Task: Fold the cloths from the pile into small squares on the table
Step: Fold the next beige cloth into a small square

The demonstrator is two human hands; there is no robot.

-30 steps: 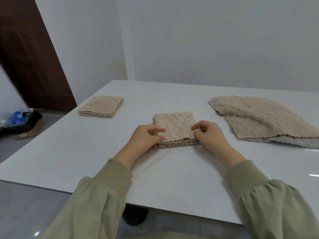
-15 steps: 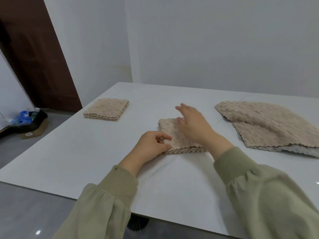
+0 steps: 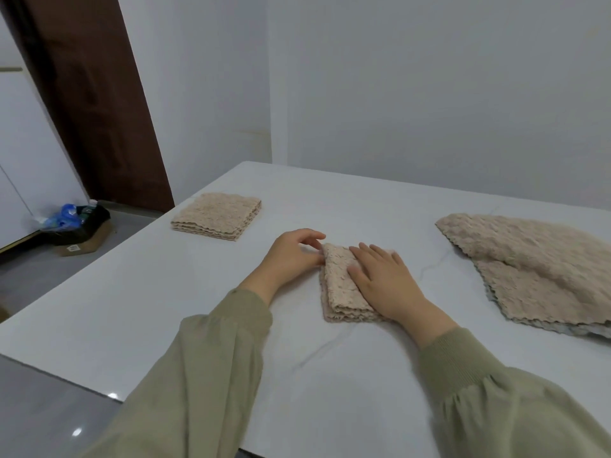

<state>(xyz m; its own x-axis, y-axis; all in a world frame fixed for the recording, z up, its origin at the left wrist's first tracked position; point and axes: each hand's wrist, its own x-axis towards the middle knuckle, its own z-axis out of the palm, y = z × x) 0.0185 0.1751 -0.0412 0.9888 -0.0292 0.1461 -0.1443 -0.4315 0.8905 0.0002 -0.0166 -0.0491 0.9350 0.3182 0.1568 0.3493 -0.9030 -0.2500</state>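
A beige textured cloth (image 3: pixel 339 285) lies folded into a small square in the middle of the white table (image 3: pixel 165 302). My right hand (image 3: pixel 385 279) lies flat on top of it with straight fingers, pressing it down. My left hand (image 3: pixel 291 256) is at the cloth's far left corner, fingers curled and touching its edge. The pile of unfolded beige cloths (image 3: pixel 542 266) spreads over the table at the right. A finished folded stack (image 3: pixel 218 215) sits at the far left of the table.
The table's near edge runs from the lower left towards me. On the floor at the left, a cardboard box (image 3: pixel 82 239) holds a black bag and blue bottles. A dark brown door and white walls stand behind.
My right hand went from the cloth's near right corner onto its top and now lies flat there. My left hand moved from the near left corner to the far left corner.
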